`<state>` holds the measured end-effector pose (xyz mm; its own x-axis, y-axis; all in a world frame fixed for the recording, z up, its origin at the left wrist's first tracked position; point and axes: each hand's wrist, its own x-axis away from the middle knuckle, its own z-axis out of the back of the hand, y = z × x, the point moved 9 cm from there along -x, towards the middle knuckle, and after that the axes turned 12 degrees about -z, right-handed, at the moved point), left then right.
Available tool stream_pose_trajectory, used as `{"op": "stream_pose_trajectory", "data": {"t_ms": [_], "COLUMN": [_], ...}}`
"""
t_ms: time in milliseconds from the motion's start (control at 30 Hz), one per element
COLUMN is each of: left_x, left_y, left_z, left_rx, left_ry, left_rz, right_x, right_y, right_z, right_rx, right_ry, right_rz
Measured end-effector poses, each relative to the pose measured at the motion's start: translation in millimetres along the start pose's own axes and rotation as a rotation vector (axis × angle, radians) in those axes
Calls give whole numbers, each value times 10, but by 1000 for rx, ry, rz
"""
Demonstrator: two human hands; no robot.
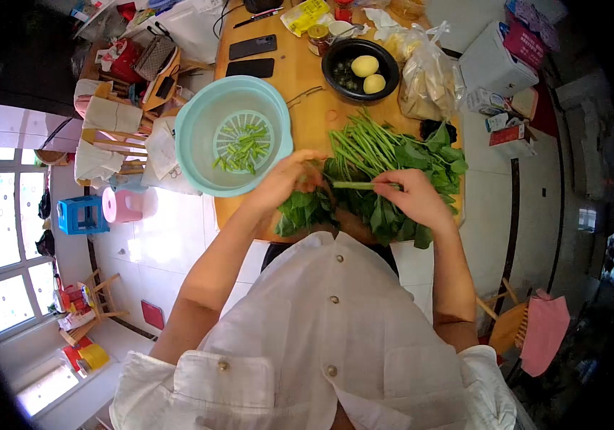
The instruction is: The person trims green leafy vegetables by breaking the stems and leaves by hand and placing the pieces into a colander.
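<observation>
"Green stalk [350, 185], single: where does it lie, and along which axis?"

"Between the hands, above the near edge of the wooden table [307, 118]. Long axis: left to right, roughly parallel to that edge. Its right end is pinched in the fingers of the right hand [421, 197]; its free end points toward the left hand [285, 179]."

"State of the hands?"

"Apart. Right: closed on the stalk. Left: blurred, nearest to the free end and to the dark leaves [307, 208] below; whether it grips anything, I cannot tell from here."

"And the surrounding material?"

"Beyond the right hand, a bundle of green stems [360, 143], cut or bare ends toward the far edge, with broad leaves [439, 168] spread to the right edge. Beyond the left hand, a turquoise basin [196, 115] overhangs the left edge; short green pieces [246, 152] lie inside. The left hand is the nearer of the two to it."

"Legible labels?"

"None with certainty. A yellow packet [307, 16] at the far edge carries print too small to read. The label on the glass jar [318, 39] is equally unclear. Off the table to the right, a magenta bag [522, 46] shows pale lettering, and a red-and-white carton [510, 136] has printed panels; neither resolves into words. No brand can be made out on the upper phone [253, 46]."
</observation>
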<state>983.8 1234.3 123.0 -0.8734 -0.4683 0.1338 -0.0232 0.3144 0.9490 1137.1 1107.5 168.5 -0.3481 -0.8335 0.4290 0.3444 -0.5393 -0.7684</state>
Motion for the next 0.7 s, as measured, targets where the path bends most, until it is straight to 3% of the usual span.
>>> {"op": "stream_pose_trajectory", "data": {"t_ms": [67,133,167,233,267,333,367,433,467,533,567,633,667,700], "left_x": [-27,-21,-6,48,54,54,58,32,21,-7,-21,-6,15,33], "left_y": [-38,-65,-22,209,253,162,156,246,204,67,-156,-147,1,120], "left_z": [-132,-395,-449,-644,-691,-653,-675,-519,-512,-281,31,569,667,736], "left_rx": [-138,-366,-363,-968,-968,-1252,-1251,-1198,-1198,-1010,-850,-498,-317,-445], "left_ry": [-16,-307,-307,-452,-454,-481,-484,-234,-233,30,177,356,390,341], "left_rz": [47,-89,-89,-217,-216,-48,-52,-21,-21,-71,-302,-340,-152,-165], "right_x": [-9,-36,-51,-82,-82,-69,-64,-54,-57,-85,-97,-96,-93,-92], "right_y": [-110,-161,-162,-127,-131,-166,-186,-224,-228,-203,-191,-105,-35,7], "right_z": [-106,-133,-150,-166,-175,-185,-180,-196,-175,-199,-194,-51,23,34], "right_rx": [60,105,151,117,81,78,76,49,22,2,-16,-37,-57,-57], "right_ry": [-71,-88,-104,-108,-112,-88,-66,-26,12,10,12,32,51,51], "right_rz": [9,1,-6,22,51,45,44,35,27,30,33,-13,-58,-62]}}
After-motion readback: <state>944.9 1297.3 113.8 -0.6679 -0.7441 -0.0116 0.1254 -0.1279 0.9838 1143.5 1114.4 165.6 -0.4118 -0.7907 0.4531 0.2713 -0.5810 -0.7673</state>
